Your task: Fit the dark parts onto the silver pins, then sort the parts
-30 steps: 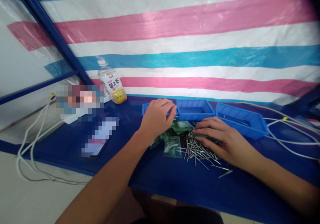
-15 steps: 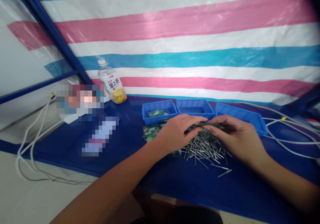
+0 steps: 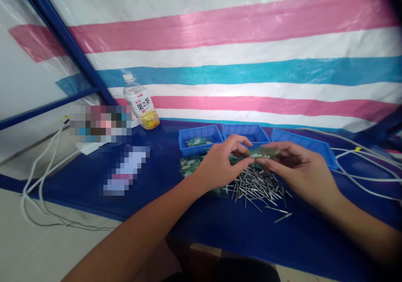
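A small greenish clear plastic bag point(image 3: 263, 152) is held up between my two hands, over a heap of thin metal pins that look like blind rivets point(image 3: 257, 187). My left hand point(image 3: 221, 162) is closed at the bag's left edge, thumb below and index finger raised in an arch. On the other side my right hand point(image 3: 303, 164) pinches the bag between thumb and fingers. Something pale shows inside the bag, too blurred to name. More green plastic bags point(image 3: 190, 164) lie on the table, partly hidden behind my left hand and forearm.
Three blue bins stand along the back: a left bin point(image 3: 201, 150) with green bags inside, a middle bin point(image 3: 245, 133) and a right bin point(image 3: 320, 154). A drink bottle point(image 3: 143, 106) stands behind left. White cables point(image 3: 361, 177) run at right. Loose pins point(image 3: 282, 218) lie near the front.
The bag has tilted so that its face shows more, where before it looked dark and edge-on. My left index finger has lifted and bent. The pin heap and bins have stayed put.
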A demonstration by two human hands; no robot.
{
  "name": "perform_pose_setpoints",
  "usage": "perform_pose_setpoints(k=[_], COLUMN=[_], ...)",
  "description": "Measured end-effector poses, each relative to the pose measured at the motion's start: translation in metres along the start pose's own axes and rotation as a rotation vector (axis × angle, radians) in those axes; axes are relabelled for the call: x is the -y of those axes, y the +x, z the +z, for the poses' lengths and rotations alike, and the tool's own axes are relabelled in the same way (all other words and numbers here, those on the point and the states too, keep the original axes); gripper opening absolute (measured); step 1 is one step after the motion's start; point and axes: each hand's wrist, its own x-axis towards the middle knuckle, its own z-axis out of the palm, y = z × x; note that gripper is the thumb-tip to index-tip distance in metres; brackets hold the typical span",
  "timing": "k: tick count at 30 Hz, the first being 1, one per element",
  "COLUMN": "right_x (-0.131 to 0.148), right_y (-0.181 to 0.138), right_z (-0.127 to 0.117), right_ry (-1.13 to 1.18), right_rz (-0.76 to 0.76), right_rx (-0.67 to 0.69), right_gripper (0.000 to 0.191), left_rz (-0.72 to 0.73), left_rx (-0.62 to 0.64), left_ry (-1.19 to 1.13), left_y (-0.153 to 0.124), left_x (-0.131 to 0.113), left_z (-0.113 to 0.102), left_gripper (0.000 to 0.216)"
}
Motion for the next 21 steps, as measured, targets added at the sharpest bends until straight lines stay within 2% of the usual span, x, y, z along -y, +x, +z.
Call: perform_pose_setpoints(k=[7,15,21], right_x=[-0.0011,0.0013,0.0], right_y=[-0.0006,0.0007,0.0002], right_z=[0.0007,0.0005,0.0015], right_ry=[0.112,0.116,0.038], right_rz=[0.094,0.107,0.113], right_rx=[-0.015,-0.02,0.072], right_gripper=[0.037,0.034,0.038], left_rz=[0.015,-0.013,-0.023], left_rx=[0.048,-0.052,-0.134], left_ry=[-0.058,-0.099,-0.127], left_y=[-0.0009,0.001,0.0023], left_x=[0.0006,0.0016,0.0001], left_z=[-0.0005,0.0014,0.0024], left_gripper=[0.035,0.033,0.038])
